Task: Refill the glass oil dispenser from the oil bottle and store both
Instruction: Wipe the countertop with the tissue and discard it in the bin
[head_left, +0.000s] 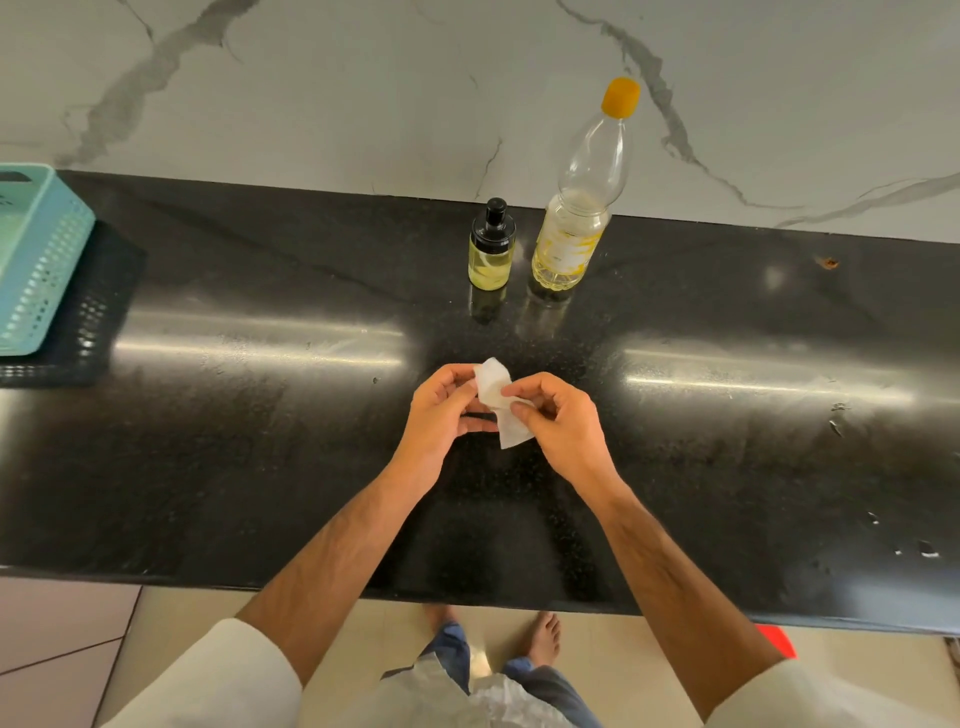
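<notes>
Both hands are occupied with a small white tissue (497, 402) held just above the black counter (260, 441). The left hand (447, 410) has its fingers (457, 382) curled round the tissue's upper end; the right hand (558, 415) pinches the lower part between thumb and forefinger. The grip suggests the tissue is being folded or readied for wiping, probably to clear oil from the hands or the containers.

Beyond the fingers, well apart from them, the glass oil dispenser (491, 249) stands upright with its black pump top fitted and pale yellow oil filling most of the glass. Just beside it, to the right, stands the oil bottle (576, 208), orange cap on, oil only in its lower part. Both closed and upright: pouring appears finished, storing not yet done.

Far to the left of the fingers a light blue basket (36, 260) rests on a dark mat (98, 322), a possible storage place, though this cannot be confirmed.

Water drops lie on the counter off to the right
</notes>
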